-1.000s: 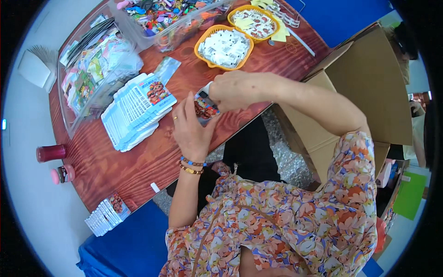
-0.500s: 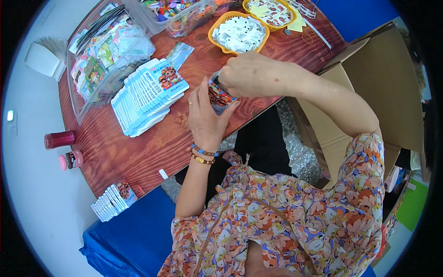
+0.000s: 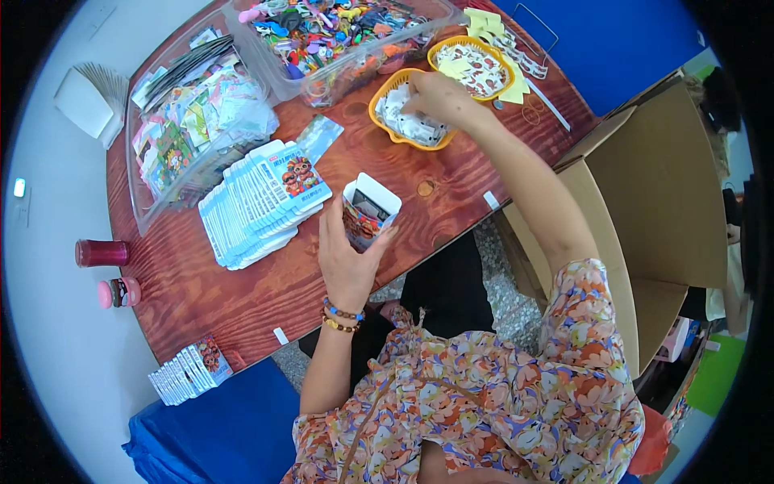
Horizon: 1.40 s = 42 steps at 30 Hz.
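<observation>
A: What's seen on the wooden counter [image 3: 193, 290], left side?

B: A fanned stack of flat blue-and-white cartons [image 3: 258, 202] is laid near the middle; a clear bin of mixed packets [image 3: 193, 129] is set behind it. A red jar [image 3: 101, 252] and a pink-lidded one [image 3: 119, 292] are stood at the edge, just beside each other.

A: And elsewhere?

B: A clear tub of coloured bits [image 3: 339, 36] is placed at the back. A big open cardboard box [image 3: 653, 210] is seen at right, off the counter.
</observation>
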{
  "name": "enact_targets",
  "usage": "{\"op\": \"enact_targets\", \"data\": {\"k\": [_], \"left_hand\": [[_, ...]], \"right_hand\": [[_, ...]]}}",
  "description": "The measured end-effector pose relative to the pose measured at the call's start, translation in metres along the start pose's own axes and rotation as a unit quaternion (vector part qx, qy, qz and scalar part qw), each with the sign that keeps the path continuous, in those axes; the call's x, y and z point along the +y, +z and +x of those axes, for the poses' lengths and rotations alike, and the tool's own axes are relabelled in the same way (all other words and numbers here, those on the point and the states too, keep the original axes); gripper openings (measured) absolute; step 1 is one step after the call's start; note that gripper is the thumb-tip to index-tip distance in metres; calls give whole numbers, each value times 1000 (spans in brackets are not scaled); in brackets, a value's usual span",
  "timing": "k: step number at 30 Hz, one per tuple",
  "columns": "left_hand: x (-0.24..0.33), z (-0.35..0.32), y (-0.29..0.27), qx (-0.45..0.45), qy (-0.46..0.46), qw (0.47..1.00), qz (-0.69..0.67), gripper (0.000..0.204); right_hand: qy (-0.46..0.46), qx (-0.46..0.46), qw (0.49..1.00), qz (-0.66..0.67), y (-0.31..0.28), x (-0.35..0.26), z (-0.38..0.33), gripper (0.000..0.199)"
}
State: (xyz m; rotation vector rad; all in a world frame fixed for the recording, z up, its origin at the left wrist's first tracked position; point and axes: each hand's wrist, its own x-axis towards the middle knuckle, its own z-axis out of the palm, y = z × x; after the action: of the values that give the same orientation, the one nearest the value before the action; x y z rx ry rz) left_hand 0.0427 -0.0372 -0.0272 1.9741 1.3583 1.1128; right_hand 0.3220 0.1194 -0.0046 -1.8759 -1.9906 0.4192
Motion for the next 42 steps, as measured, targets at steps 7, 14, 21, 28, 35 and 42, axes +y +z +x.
{"op": "enact_targets", "data": {"k": [7,14,21,28,35,42], "left_hand": [[-2,6,-4,4,0,1000,-4,85],[2,11,4,-21,-16,999,-33,82],[6,12,6,-18,14,1000,-6,82],[5,12,3,-13,13,1000,-2,83],[8,22,14,-44,-3,998,48,85],[14,27,21,-15,24,994,102,86]], "right_hand": [[65,-12,973,222,-21,8,-8,15],[85,-36,918,386,-34,25,-18,13],[67,-90,991,67,-21,-4,-16,16],[9,-25,995,100,-33,19,-18,13],[-6,-76,938,337,-51,3,-42,12],[-142,-132,972,131,-46,-94,-80,13]]}}
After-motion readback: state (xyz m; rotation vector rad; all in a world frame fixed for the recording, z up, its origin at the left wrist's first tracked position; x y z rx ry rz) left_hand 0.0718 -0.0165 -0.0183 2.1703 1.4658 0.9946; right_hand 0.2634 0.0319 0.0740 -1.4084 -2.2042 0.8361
